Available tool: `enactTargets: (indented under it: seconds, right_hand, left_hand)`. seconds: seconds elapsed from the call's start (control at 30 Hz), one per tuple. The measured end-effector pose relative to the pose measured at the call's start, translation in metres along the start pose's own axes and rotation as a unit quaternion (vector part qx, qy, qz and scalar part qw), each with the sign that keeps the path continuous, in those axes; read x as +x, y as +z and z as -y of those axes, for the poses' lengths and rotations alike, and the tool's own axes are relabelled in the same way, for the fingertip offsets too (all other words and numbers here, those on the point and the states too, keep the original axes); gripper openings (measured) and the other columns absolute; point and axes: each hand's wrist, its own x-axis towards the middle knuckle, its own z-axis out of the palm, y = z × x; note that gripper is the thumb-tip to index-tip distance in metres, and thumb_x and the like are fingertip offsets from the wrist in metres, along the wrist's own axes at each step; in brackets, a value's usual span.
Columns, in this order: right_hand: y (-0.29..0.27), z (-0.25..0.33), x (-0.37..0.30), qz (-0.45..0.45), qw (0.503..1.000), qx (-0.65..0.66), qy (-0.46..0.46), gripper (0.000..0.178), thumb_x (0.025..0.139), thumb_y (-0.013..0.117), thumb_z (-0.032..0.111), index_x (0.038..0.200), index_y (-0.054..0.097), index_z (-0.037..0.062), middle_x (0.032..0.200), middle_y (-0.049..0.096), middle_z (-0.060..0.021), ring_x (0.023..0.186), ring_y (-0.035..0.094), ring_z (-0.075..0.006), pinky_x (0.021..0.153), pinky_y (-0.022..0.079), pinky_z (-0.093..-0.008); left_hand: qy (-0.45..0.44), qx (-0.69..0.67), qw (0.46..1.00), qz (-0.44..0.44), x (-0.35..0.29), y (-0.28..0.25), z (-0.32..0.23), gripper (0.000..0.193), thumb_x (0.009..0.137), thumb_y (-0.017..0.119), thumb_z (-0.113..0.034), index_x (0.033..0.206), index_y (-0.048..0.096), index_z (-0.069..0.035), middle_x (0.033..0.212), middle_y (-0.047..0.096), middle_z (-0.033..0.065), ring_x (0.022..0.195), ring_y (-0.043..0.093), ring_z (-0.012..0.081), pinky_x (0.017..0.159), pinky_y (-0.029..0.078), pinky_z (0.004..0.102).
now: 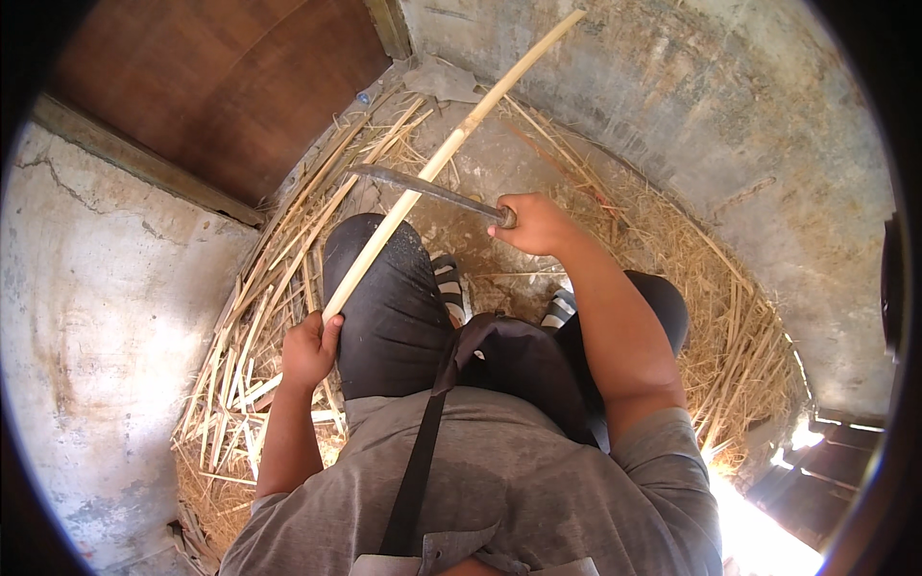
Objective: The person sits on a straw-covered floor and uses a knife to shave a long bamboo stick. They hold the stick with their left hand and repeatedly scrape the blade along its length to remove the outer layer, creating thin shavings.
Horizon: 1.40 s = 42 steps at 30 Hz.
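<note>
My left hand (310, 349) is closed round the near end of a long, pale bamboo strip (403, 205). The strip slants away over my left knee, up to the far wall, with a node partway along it. In my right hand (534, 226) is the handle of a long knife (432, 189) with a dark, slightly curved blade. That blade points left and crosses the strip beyond my knee; whether it cuts into the strip I cannot tell. My right fingers wrap the handle, and its butt end shows beside the thumb.
Split strips (235, 384) lie heaped along the left side. Shavings (663, 250) cover the floor on the right, with more strips among them. A stained wall (711, 115) curves round the far right, and a brown wooden panel (221, 86) stands at the far left. My sandalled feet rest between.
</note>
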Motion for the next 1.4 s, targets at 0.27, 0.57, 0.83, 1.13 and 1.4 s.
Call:
enactTargets:
  seconds: [0.27,0.57,0.83,1.13,1.4]
  right_hand:
    - [0.0015,0.0005,0.0006,0.000,1.000,0.003,-0.006,0.053,0.082,0.076,0.040,0.122,0.068,0.0049,0.105,0.071,-0.0235,0.101,0.067,-0.0409,0.089,0.053,-0.0450]
    - [-0.0002,0.0045,0.0000,0.017,1.000,0.015,0.008,0.054,0.083,0.076,0.040,0.124,0.068,0.0056,0.108,0.071,-0.0236,0.104,0.066,-0.0409,0.092,0.053,-0.0448]
    - [0.0008,0.0039,0.0002,0.022,1.000,0.019,0.002,0.053,0.084,0.075,0.040,0.124,0.068,0.0056,0.110,0.070,-0.0238,0.106,0.066,-0.0414,0.093,0.052,-0.0449]
    - [0.0016,0.0041,0.0001,0.020,0.999,0.025,-0.002,0.052,0.084,0.075,0.040,0.122,0.068,0.0055,0.110,0.070,-0.0239,0.106,0.066,-0.0409,0.093,0.052,-0.0448]
    - [-0.0006,0.0057,-0.0011,0.017,1.000,0.018,0.011,0.047,0.084,0.075,0.038,0.118,0.069,0.0057,0.106,0.070,-0.0227,0.104,0.066,-0.0408,0.090,0.053,-0.0465]
  left_hand:
    - [-0.006,-0.011,1.000,-0.002,-0.0004,0.0023,0.0013,0.051,0.098,0.064,-0.045,0.075,0.055,-0.001,0.061,0.057,0.0223,0.057,0.059,0.0430,0.054,0.046,0.0462]
    - [-0.007,-0.005,1.000,-0.007,-0.0009,0.0053,0.0024,0.049,0.098,0.064,-0.044,0.075,0.054,-0.002,0.062,0.057,0.0216,0.057,0.059,0.0429,0.054,0.046,0.0462]
    - [-0.004,-0.007,1.000,-0.013,-0.0012,0.0062,0.0020,0.049,0.098,0.064,-0.043,0.074,0.053,-0.002,0.061,0.057,0.0213,0.057,0.058,0.0435,0.054,0.045,0.0466]
    - [-0.004,0.001,1.000,-0.013,-0.0010,0.0058,0.0017,0.049,0.098,0.064,-0.043,0.075,0.053,-0.001,0.062,0.058,0.0224,0.059,0.059,0.0447,0.055,0.046,0.0477]
    - [0.011,0.018,1.000,-0.006,0.0007,0.0016,0.0012,0.049,0.099,0.062,-0.042,0.074,0.052,-0.001,0.062,0.058,0.0233,0.060,0.059,0.0460,0.055,0.045,0.0499]
